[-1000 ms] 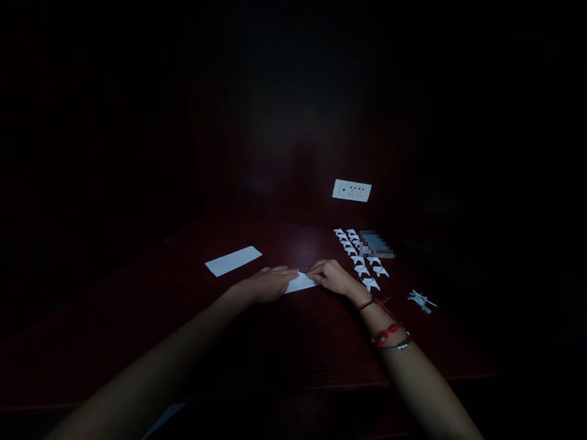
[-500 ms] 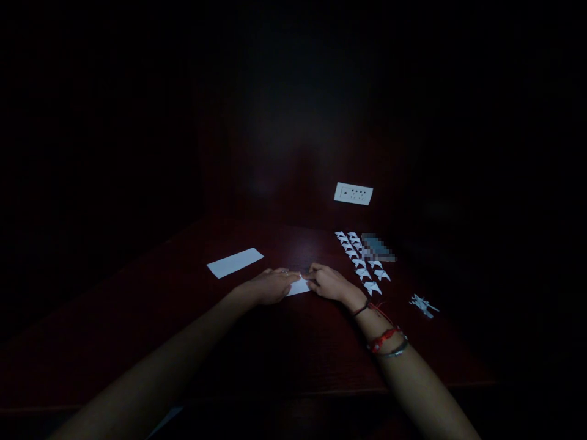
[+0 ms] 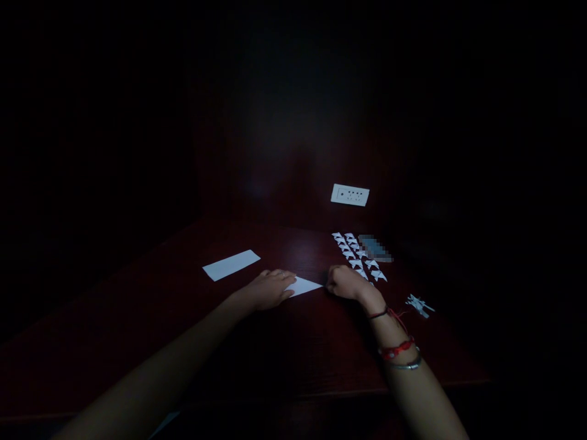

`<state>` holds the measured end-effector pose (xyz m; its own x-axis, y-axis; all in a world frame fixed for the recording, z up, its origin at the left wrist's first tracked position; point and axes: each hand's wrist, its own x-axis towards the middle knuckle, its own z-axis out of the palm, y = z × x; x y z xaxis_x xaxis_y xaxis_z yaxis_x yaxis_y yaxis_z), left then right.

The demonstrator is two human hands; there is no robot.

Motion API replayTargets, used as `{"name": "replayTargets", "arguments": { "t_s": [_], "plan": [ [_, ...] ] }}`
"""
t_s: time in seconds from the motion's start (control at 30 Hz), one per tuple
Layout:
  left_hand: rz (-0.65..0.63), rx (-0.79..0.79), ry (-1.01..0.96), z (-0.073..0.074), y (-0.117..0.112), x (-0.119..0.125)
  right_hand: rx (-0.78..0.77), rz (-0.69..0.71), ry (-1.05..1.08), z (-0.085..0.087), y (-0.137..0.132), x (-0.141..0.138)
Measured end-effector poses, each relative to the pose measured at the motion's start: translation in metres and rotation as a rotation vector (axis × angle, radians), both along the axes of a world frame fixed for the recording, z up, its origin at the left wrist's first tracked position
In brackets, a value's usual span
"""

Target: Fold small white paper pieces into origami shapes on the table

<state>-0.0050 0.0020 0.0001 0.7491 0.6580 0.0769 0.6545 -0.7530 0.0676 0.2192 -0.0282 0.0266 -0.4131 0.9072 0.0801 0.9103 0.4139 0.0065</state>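
On a dark-red tabletop point(image 3: 114, 330) lies the folded white paper point(image 3: 306, 286), flat, sharp tip aimed R. L hand point(image 3: 268, 290) is palm-down over its left end, fingers straight & mostly pressed together, thumb a bit apart; ring point(image 3: 282, 274) on one finger. R hand point(image 3: 343, 283) is just beside the tip of the folded white paper, fingers curled in; can't tell if they touch the tip or pinch anything. R wrist point(image 3: 378, 305), right of & nearer than the folded white paper, has a thin dark cord point(image 3: 378, 315), red bracelet point(image 3: 398, 350) & metal bangle point(image 3: 410, 365).

Left of the folded white paper & a bit farther back: flat white paper strip point(image 3: 232, 265), at a slant, apart from L hand. Right of & beyond it, past R hand: small folded paper pieces point(image 3: 355, 264), 2 slanting rows, some partly hidden by R hand. Farther right, next to those rows: bluish flat item point(image 3: 375, 247), blurred, can't ID. Well right of the folded white paper & slightly nearer: small heap of thin paper scraps point(image 3: 419, 305). Beyond it & to the right, up on the dark wall point(image 3: 275, 205): white socket plate point(image 3: 350, 195) w/ holes. Well nearer & left, at bottom of view: pale sheet point(image 3: 164, 423), partly behind L forearm point(image 3: 174, 360).
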Motion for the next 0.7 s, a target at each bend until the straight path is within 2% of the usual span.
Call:
{"name": "replayTargets", "arguments": {
  "t_s": [0.17,0.33,0.5,0.7],
  "plan": [
    [-0.077,0.041,-0.077,0.002,-0.005,0.001,0.083,0.047,0.166,-0.008,0.009,-0.005],
    [-0.114,0.030,-0.131,0.005,-0.009,0.005,0.039,0.116,0.305,-0.021,0.014,-0.013],
    [-0.061,0.005,-0.173,-0.001,-0.004,0.006,0.038,0.071,0.404,-0.027,0.017,-0.015],
    [0.039,0.040,-0.439,-0.004,0.009,0.008,0.125,0.084,0.523,-0.020,0.014,-0.020]
  ]
}}
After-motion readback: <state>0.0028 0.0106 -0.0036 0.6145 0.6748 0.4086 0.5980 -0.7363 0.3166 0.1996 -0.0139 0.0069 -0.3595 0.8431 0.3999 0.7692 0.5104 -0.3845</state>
